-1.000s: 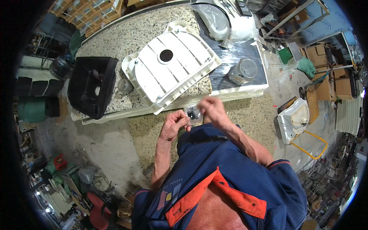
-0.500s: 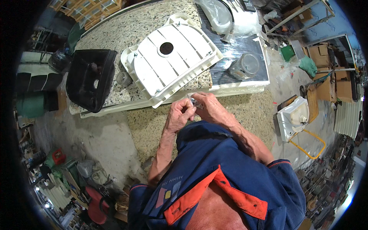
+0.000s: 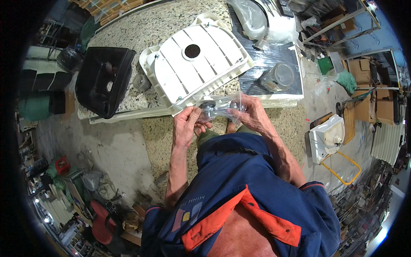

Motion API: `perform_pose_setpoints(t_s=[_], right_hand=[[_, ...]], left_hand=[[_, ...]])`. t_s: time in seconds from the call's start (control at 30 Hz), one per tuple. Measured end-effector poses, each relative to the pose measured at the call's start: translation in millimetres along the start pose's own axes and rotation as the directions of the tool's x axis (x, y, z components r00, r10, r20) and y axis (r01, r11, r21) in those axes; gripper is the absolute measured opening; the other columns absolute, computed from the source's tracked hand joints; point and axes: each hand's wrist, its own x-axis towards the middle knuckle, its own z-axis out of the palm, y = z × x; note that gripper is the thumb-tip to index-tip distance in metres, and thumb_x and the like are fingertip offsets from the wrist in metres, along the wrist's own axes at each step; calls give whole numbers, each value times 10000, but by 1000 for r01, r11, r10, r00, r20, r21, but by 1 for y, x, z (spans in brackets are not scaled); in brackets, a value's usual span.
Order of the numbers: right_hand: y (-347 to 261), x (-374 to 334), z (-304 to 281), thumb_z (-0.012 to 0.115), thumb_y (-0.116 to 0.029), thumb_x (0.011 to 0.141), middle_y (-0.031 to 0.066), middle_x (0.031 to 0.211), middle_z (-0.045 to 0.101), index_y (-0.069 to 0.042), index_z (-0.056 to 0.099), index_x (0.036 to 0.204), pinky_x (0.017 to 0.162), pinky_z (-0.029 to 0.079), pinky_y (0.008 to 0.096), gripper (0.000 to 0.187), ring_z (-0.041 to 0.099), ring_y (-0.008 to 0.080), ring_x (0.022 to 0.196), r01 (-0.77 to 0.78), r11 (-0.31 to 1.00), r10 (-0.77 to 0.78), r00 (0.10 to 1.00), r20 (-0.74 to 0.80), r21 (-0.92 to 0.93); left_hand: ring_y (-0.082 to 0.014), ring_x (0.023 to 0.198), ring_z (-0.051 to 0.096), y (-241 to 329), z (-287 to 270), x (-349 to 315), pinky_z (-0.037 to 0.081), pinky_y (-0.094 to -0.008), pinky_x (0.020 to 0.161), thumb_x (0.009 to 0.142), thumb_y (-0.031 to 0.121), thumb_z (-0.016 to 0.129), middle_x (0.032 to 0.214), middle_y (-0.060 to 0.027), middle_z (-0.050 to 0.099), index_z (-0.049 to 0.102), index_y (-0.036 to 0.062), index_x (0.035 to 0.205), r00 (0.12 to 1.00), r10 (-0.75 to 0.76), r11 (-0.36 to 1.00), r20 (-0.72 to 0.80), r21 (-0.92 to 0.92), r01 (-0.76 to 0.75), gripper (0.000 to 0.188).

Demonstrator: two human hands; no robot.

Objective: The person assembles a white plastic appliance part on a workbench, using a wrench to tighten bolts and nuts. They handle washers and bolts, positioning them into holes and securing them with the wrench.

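A clear plastic bag (image 3: 221, 104) with dark and shiny metallic small parts inside is stretched between my hands, just off the table's near edge. My left hand (image 3: 186, 124) pinches its left side, my right hand (image 3: 253, 113) its right side. The exact kind of the parts is hard to make out through the plastic. Right beyond the bag lies a white ribbed plastic moulding (image 3: 200, 64), its round dark hole in the middle and several small bolts near its rim. Its near corner sits close to my left hand.
A black moulded basin (image 3: 102, 81) and a small jar (image 3: 141, 82) are left of the moulding on the speckled tabletop (image 3: 124, 36). A glass jar (image 3: 278, 77) stands at right on black wrapped sheeting. On the floor at right, a white sink (image 3: 327, 135) rests beside a yellow frame.
My hands have moved apart from being bunched together, and the clear bag now shows spread between them. The view has shifted slightly.
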Motion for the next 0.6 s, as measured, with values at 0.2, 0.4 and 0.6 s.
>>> perform_pose_setpoints(t_s=[0.2, 0.4, 0.6], right_hand=[[-15, -5, -30, 795, -120, 883, 170, 1235, 669, 29, 723, 1083, 914, 554, 397, 260, 664, 267, 1131, 304, 922, -321, 946, -33, -241], [-18, -13, -50, 698, 61, 914, 135, 1146, 692, 27, 697, 1135, 788, 617, 285, 223, 757, 204, 899, 293, 954, -297, 952, -71, -68], [-1, -11, -38, 671, 51, 966, 115, 1170, 694, 48, 696, 1163, 833, 629, 322, 198, 753, 215, 955, 176, 933, -103, 966, -235, 314]], left_hand=[[-96, 556, 608, -3, -27, 3, 472, -230, 500, 1030, 159, 669, 732, -40, 681, 691, 41, 1008, 988, 104, 990, -113, 106, -92, 122], [-79, 563, 540, -25, -80, -3, 417, -237, 509, 1003, 207, 703, 707, 7, 625, 682, 89, 984, 965, 57, 998, -257, 15, -55, 121], [-341, 1199, 668, -53, -106, -30, 551, -420, 986, 920, 171, 767, 1279, -233, 687, 549, -49, 1404, 927, -131, 239, -350, 897, 372, 575]])
